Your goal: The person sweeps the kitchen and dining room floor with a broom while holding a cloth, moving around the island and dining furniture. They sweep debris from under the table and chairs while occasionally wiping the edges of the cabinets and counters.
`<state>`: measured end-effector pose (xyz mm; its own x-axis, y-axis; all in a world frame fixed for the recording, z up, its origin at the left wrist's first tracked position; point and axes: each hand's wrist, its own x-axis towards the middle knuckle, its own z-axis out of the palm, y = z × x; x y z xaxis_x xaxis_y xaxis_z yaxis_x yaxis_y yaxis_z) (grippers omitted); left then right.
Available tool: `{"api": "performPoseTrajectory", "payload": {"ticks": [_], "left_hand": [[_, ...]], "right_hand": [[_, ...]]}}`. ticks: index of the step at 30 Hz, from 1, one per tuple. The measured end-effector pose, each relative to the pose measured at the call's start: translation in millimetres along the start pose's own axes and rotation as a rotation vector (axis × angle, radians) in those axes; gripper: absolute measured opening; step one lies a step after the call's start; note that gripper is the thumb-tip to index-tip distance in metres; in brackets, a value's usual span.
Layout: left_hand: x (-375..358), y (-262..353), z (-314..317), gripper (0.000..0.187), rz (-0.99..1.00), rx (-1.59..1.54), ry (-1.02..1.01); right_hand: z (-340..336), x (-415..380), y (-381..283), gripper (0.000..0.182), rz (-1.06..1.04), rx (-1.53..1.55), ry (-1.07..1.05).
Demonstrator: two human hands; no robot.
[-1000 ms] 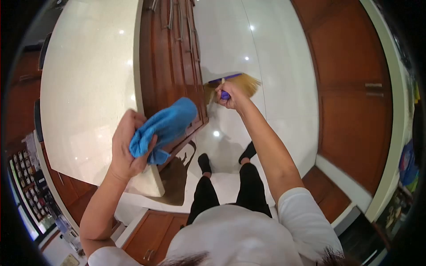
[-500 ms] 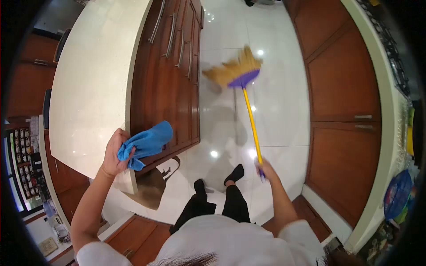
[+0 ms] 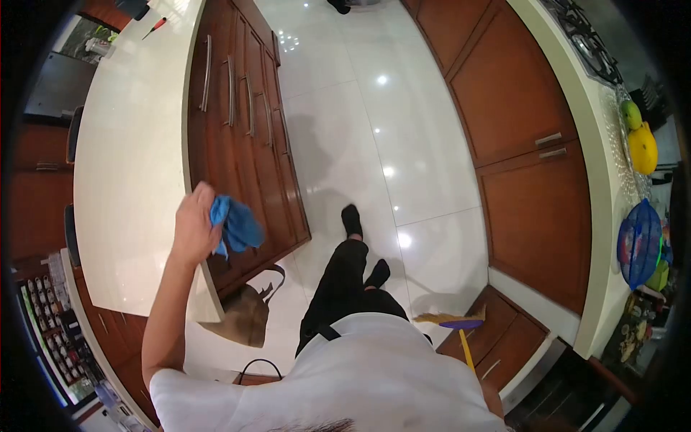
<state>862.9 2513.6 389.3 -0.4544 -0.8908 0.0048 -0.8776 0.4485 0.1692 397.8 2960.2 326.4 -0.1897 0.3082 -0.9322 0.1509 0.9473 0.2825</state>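
Note:
My left hand grips a bunched blue cloth beside the edge of the pale countertop. The cloth hangs over the side of the wooden drawers. Low at the right, a broom with tan bristles, a purple collar and a yellow handle is partly in view. Its handle runs back toward my right hand, of which only a sliver of skin shows past my shirt. The fingers on that side are hidden.
Wooden drawers line the left and cabinets the right of a glossy tiled floor. A brown bag stands below the counter corner. A red screwdriver lies on the counter; a blue basket sits at right.
The broom has swung from the floor ahead back to my right side, with my right arm drawn back. My left hand still holds the cloth, and my view and feet have shifted.

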Motion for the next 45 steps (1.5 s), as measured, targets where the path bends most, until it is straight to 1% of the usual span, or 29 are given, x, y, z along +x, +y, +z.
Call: {"api": "performPoseTrajectory", "payload": {"ticks": [2,4,5,6,7,8,9,10,11,13,14,15,17,18,20,23,25,26,27,28,29,30,33,36,38,39,42,43,45], "left_hand": [[47,-19,3,0.016,0.007,0.093,0.045],[99,-45,-2,0.015,0.064,0.127,-0.030],[123,-63,-1,0.015,0.108,0.166,-0.002],[145,-81,1,0.015,0.149,0.202,0.021],[166,-99,-2,0.013,0.170,0.225,0.008],[185,-113,-5,0.012,0.159,0.216,-0.008],[200,-126,-7,0.012,0.148,0.180,-0.012],[212,-138,-6,0.012,0.135,0.145,-0.014],[220,-150,-2,0.012,0.134,0.136,-0.023],[226,-166,6,0.014,0.097,0.140,0.012],[228,-167,10,0.015,0.052,0.056,0.075],[228,-166,13,0.015,0.003,-0.029,0.139],[232,-166,10,0.016,-0.021,-0.018,0.094],[235,-166,8,0.016,-0.042,-0.003,0.058],[239,-171,6,0.017,0.000,-0.026,0.065],[239,-181,2,0.020,0.067,-0.052,0.055],[241,-179,-6,0.018,0.106,-0.048,0.036],[242,-178,-8,0.018,0.098,-0.049,0.050],[243,-177,-9,0.017,0.095,-0.016,0.023],[246,-174,-12,0.016,0.095,0.018,-0.007],[249,-171,-16,0.015,0.072,0.044,-0.072],[257,-171,-19,0.015,0.079,0.044,-0.070],[291,-179,-23,0.012,-0.080,0.055,-0.006],[340,-203,-31,0.013,-0.058,0.174,0.036],[367,-220,-31,0.016,0.084,0.218,0.163],[379,-229,-34,0.019,0.046,0.224,0.045],[405,-252,-17,0.021,0.058,0.263,0.109],[412,-260,-10,0.023,-0.048,0.221,0.033],[416,-264,1,0.022,-0.050,0.274,0.052]], "right_hand": [[6,119,-7,0.012,0.068,0.046,0.067],[5,210,-50,0.010,-0.147,0.329,-0.086],[28,148,-135,0.009,-0.265,-0.149,0.008],[29,212,-168,0.011,-0.221,-0.402,-0.028],[48,173,-225,0.017,-0.386,-0.188,-0.063],[65,137,-281,0.019,-0.498,-0.199,-0.087],[69,121,-329,0.018,-0.756,-0.112,-0.319],[92,116,-389,0.017,-0.588,-0.343,-0.057],[109,88,-447,0.016,-0.598,-0.558,0.022],[137,102,-550,0.016,-0.791,-0.471,-0.062],[154,72,-602,0.018,-0.856,-0.578,0.019],[169,79,-649,0.020,-0.848,-0.444,-0.056],[196,79,-732,0.024,-0.895,-0.428,-0.092],[199,78,-749,0.024,-0.895,-0.433,-0.091],[207,70,-777,0.022,-0.885,-0.213,-0.161],[164,81,-729,0.015,-1.144,-0.472,-0.008],[111,97,-642,0.014,-1.294,-0.532,0.230],[78,94,-585,0.013,-1.153,-0.595,0.231],[43,99,-511,0.010,-1.029,-0.440,0.174],[22,66,-446,0.007,-0.775,-0.422,0.220],[-6,92,-360,0.011,-0.599,0.037,0.043],[-15,62,-298,0.011,-0.452,0.080,0.056],[-3,-50,-214,0.012,-0.135,0.135,0.109],[7,-69,-187,0.012,-0.004,0.253,0.085],[12,-64,-185,0.012,0.030,0.338,0.053],[13,-54,-188,0.013,0.030,0.382,0.032],[11,6,-223,0.013,0.008,0.513,-0.048],[8,30,-244,0.013,-0.007,0.555,-0.077],[-2,89,-295,0.014,-0.049,0.657,-0.142]]}}
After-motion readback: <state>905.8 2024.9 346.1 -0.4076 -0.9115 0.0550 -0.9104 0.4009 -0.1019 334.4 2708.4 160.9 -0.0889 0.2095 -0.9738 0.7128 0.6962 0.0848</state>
